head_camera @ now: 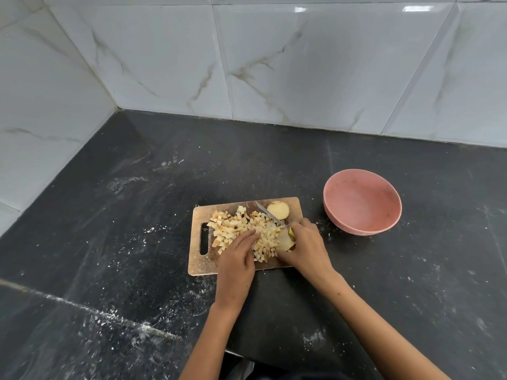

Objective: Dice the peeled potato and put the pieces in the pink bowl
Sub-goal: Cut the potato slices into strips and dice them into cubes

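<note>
A wooden cutting board lies on the black counter, covered with a heap of diced potato pieces. An uncut potato slice rests at the board's far right corner. My right hand grips a knife by its yellow handle, blade pointing away to the left over the dice. A further potato piece lies under this hand. My left hand has its fingers stretched out, touching the heap of dice. The pink bowl stands to the right of the board with nothing inside.
White marble-look tiled walls enclose the counter at the back and left. White specks and smears mark the black counter, mostly left of and in front of the board.
</note>
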Demonstrator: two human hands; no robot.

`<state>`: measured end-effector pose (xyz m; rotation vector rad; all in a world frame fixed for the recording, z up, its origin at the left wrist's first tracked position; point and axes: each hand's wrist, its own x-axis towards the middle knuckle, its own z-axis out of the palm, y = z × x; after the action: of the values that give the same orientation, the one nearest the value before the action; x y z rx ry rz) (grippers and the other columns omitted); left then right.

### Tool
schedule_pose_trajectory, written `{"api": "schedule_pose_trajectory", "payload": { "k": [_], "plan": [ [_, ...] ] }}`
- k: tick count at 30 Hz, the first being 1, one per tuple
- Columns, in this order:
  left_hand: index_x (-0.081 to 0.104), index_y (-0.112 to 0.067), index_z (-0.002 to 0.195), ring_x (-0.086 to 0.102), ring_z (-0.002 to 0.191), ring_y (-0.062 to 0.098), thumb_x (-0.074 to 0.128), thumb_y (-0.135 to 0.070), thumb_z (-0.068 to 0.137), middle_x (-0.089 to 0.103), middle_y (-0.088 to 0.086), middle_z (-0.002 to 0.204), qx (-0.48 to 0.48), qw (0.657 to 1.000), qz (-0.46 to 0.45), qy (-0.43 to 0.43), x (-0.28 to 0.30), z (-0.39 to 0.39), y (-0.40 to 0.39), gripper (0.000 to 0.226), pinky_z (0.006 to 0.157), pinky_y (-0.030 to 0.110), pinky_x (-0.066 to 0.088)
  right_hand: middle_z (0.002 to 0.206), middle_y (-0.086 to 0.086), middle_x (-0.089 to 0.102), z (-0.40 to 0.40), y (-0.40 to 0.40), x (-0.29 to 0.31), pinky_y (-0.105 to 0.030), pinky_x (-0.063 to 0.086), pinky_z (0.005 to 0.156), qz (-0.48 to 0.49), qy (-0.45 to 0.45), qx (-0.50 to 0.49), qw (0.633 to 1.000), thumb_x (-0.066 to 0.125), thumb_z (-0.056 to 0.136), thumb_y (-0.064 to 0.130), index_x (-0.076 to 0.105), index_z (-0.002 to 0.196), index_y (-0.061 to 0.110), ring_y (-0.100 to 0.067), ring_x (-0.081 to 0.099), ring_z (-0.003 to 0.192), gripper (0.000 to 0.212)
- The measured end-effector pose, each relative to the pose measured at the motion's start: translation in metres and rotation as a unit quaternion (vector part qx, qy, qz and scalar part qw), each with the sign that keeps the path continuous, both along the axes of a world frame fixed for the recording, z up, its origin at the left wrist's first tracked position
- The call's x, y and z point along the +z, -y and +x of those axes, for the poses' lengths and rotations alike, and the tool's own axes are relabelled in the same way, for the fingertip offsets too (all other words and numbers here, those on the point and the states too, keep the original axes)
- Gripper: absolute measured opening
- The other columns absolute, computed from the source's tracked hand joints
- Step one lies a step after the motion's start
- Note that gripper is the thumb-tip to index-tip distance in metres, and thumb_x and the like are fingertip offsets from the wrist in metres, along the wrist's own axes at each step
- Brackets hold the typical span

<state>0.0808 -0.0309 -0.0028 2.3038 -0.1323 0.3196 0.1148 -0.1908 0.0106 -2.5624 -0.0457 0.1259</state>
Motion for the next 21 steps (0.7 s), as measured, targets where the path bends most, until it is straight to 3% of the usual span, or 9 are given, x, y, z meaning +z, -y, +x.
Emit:
{"api": "schedule_pose_trajectory", "payload": {
  "k": [5,7,10,12,14,16,19,21],
  "plan": [
    [0.068,-0.013,0.117,0.057,0.116,0.004,0.059,0.004,0.090,0.064,-0.004,0.122,0.000,1.000,-0.007,-0.009,-0.002,0.001,-0.001,0.033,0.101,0.027,0.045,0.089,-0.002,0.052,0.008,-0.009,0.001,-0.027,0.033,0.064,0.034,0.003,-0.004,0.999,0.074,0.070,0.022,0.046,0.075,0.015,-0.020,0.047,0.084,0.030],
    [0.068,-0.013,0.116,0.057,0.115,0.003,0.059,0.005,0.089,0.064,-0.006,0.122,0.003,1.000,-0.016,-0.010,0.000,0.002,-0.001,0.034,0.101,0.026,0.045,0.086,-0.003,0.057,0.010,-0.010,0.001,-0.029,0.041,0.063,0.062,0.008,-0.012,0.998,0.074,0.071,0.014,0.051,0.077,0.011,-0.019,0.052,0.080,0.024],
    [0.066,-0.015,0.118,0.056,0.116,0.002,0.056,0.012,0.086,0.059,-0.012,0.120,0.011,1.000,-0.024,-0.007,0.004,0.003,-0.001,0.043,0.103,0.019,0.041,0.094,-0.006,0.066,0.014,-0.010,0.006,-0.032,0.053,0.075,0.125,0.005,-0.022,0.992,0.071,0.077,0.002,0.059,0.082,0.006,-0.019,0.062,0.087,0.014],
    [0.064,-0.014,0.122,0.055,0.117,0.002,0.053,0.014,0.086,0.061,-0.010,0.123,0.012,0.999,-0.031,-0.006,0.007,0.005,-0.002,0.047,0.103,0.018,0.041,0.097,-0.004,0.070,0.019,-0.011,0.012,-0.024,0.052,0.079,0.154,0.011,-0.008,0.988,0.066,0.083,-0.001,0.053,0.075,0.012,-0.012,0.065,0.091,0.020],
    [0.064,-0.012,0.124,0.058,0.114,0.003,0.052,0.013,0.088,0.065,-0.004,0.121,0.014,0.999,-0.033,0.004,0.008,0.006,-0.002,0.045,0.100,0.019,0.044,0.094,-0.002,0.072,0.023,-0.012,0.019,-0.022,0.052,0.078,0.168,0.002,0.004,0.986,0.064,0.085,-0.001,0.045,0.067,0.011,-0.001,0.064,0.087,0.029],
    [0.066,-0.010,0.120,0.061,0.110,0.004,0.056,0.008,0.090,0.068,-0.002,0.116,0.025,0.999,-0.036,0.021,0.010,0.008,-0.002,0.037,0.097,0.018,0.046,0.090,-0.001,0.072,0.026,-0.004,0.025,-0.026,0.053,0.077,0.164,-0.012,-0.016,0.986,0.068,0.082,0.000,0.052,0.071,0.004,0.005,0.062,0.079,0.020],
    [0.071,-0.011,0.112,0.062,0.100,0.000,0.065,0.000,0.087,0.070,-0.005,0.106,0.044,0.997,-0.056,0.028,0.014,0.010,-0.002,0.028,0.091,0.013,0.047,0.082,0.000,0.070,0.020,0.019,0.028,-0.030,0.053,0.072,0.134,-0.044,-0.056,0.988,0.080,0.071,0.005,0.051,0.068,0.019,-0.012,0.066,0.079,0.032],
    [0.071,-0.012,0.110,0.061,0.095,-0.001,0.066,0.000,0.087,0.069,-0.007,0.102,0.048,0.997,-0.056,0.024,0.016,0.011,-0.003,0.027,0.086,0.007,0.044,0.079,-0.001,0.068,0.010,0.027,0.026,-0.035,0.054,0.073,0.108,-0.088,-0.053,0.989,0.085,0.064,0.006,0.050,0.069,0.019,-0.017,0.066,0.077,0.037]
  ]
}}
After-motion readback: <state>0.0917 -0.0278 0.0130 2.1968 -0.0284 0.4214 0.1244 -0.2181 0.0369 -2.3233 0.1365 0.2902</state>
